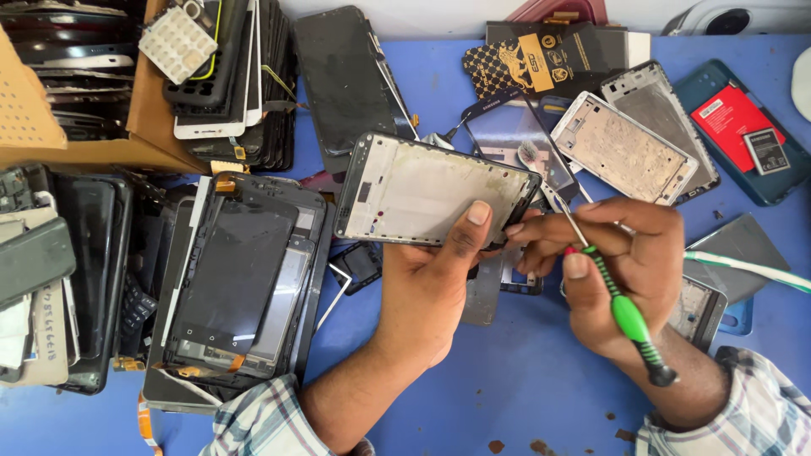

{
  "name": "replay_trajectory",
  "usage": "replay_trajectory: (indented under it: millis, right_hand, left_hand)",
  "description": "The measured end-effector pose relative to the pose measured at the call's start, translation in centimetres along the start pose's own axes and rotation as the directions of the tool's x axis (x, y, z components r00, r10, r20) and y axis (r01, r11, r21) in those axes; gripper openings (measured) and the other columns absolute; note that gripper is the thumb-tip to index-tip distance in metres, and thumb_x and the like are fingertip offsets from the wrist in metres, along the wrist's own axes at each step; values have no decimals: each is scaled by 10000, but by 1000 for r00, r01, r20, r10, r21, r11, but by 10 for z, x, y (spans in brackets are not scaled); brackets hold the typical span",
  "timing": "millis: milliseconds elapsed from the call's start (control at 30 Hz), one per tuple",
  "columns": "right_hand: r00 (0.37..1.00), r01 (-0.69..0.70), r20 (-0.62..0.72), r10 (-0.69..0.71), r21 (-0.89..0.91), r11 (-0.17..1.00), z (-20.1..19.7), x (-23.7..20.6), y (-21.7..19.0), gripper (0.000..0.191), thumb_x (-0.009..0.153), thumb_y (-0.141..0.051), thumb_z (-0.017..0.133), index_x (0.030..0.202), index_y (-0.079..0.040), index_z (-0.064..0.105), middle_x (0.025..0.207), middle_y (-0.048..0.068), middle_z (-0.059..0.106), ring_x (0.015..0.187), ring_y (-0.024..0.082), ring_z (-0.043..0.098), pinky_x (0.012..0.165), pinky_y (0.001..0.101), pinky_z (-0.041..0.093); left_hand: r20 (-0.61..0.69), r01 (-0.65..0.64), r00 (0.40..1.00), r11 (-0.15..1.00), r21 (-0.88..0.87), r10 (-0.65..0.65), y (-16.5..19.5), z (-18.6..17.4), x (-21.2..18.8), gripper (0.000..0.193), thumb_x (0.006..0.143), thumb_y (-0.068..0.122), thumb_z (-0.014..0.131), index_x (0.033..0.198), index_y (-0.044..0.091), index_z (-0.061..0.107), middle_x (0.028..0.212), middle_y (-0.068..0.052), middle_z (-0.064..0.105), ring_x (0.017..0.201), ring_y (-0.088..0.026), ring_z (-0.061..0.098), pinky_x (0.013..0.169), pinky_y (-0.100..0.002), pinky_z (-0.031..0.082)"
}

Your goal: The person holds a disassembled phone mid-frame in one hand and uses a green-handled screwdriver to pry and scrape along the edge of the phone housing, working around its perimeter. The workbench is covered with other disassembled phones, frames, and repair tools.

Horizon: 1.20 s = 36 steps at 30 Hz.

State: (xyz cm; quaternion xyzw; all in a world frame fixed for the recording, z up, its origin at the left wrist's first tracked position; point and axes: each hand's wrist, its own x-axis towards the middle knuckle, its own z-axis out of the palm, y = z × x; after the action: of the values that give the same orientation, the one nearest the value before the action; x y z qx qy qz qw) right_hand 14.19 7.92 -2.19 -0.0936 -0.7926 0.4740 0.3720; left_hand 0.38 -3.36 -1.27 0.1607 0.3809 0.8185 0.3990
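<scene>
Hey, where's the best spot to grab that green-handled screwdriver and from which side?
Grip the green screwdriver on its ribbed green handle, coming from the right side. The thin metal shaft points up-left toward the phone frame held by the left hand; the right hand already pinches it near the red collar.

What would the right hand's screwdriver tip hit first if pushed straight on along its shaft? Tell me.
Probably the phone frame held by the left hand. The right hand points the green screwdriver up-left at the frame's right edge, though depth is unclear.

Left hand (431,279) grips with thumb up; right hand (621,270) pinches, fingers curled, forearms angled inward.
</scene>
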Motion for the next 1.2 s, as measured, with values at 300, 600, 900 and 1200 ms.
replay_trajectory:
  millis: [300,600,900,1200]
  right_hand:
    - [994,97,-27,-108,-266,959,-1,6,-10,154,1019,60,672,1149,47,591,1102,176,741,979,236,784,818,301,653]
    - [989,130,-6,-147,-425,896,2,24,-28,235,866,67,783,1063,7,670,1138,166,698,1030,257,743,888,322,619]
    - [985,147,-22,-173,-423,894,4,21,-23,238,927,60,796,1090,-12,639,1165,140,728,1022,216,756,850,276,617]
    - [975,189,-27,-221,-423,886,8,29,-33,242,858,106,790,999,33,607,1088,181,712,1033,278,749,896,348,621]
  left_hand:
    - [33,-49,998,988,145,45,-5,-5,-2,255,1064,152,673,1220,-50,663,1143,-102,724,1059,-153,687,961,-296,561]
    - [-11,-49,999,979,198,52,-9,-4,-1,223,1018,75,690,1204,-47,693,1111,-96,748,1003,-131,711,886,-257,582]
    - [20,-113,993,922,370,113,-7,-3,-5,233,1022,117,703,1203,-29,722,1080,-81,768,980,-116,717,876,-249,577]
    - [98,-249,967,782,572,236,1,-1,-9,197,1040,134,690,1169,-8,735,1039,-64,780,928,-108,729,826,-248,583]
